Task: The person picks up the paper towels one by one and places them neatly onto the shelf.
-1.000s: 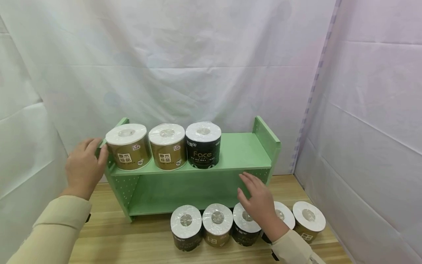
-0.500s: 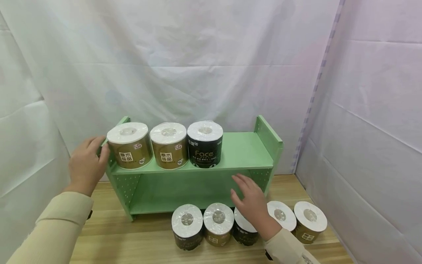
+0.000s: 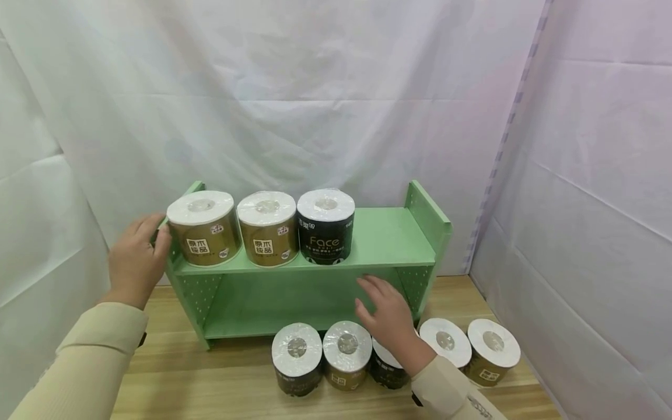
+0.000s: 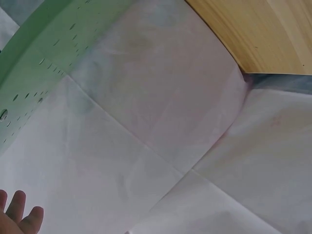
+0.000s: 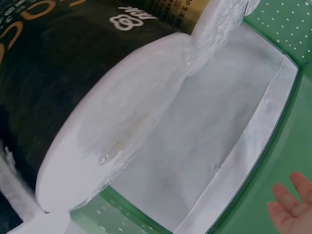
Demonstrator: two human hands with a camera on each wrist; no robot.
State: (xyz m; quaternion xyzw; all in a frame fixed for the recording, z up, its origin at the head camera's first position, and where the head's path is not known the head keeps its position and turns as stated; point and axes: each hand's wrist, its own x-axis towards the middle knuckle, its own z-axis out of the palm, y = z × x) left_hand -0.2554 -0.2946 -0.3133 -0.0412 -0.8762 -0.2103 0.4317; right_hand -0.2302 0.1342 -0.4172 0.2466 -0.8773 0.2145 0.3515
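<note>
On the green two-tier shelf point(image 3: 385, 242) stand two brown-wrapped toilet rolls point(image 3: 203, 245) point(image 3: 268, 244) and, to their right, a black-wrapped toilet roll point(image 3: 325, 240). My left hand point(image 3: 135, 256) is beside the shelf's left side panel, fingers relaxed; whether it touches the panel cannot be told. In the left wrist view the fingertips point(image 4: 32, 220) show apart from that panel. My right hand point(image 3: 387, 315) hovers in front of the lower tier with fingers spread, holding nothing. It partly hides a black toilet roll point(image 3: 387, 368) on the table, seen close up in the right wrist view.
More wrapped rolls stand in a row on the wooden table point(image 3: 210, 385): a black one point(image 3: 297, 359) and a brown one point(image 3: 346, 356) left of my right forearm, two others point(image 3: 446, 344) point(image 3: 493, 350) to the right. White cloth point(image 3: 315, 116) hangs behind and at both sides.
My right hand has drifted left in front of the lower tier, uncovering more of a roll at the right. My left hand stays by the shelf's left end. The rolls keep their places.
</note>
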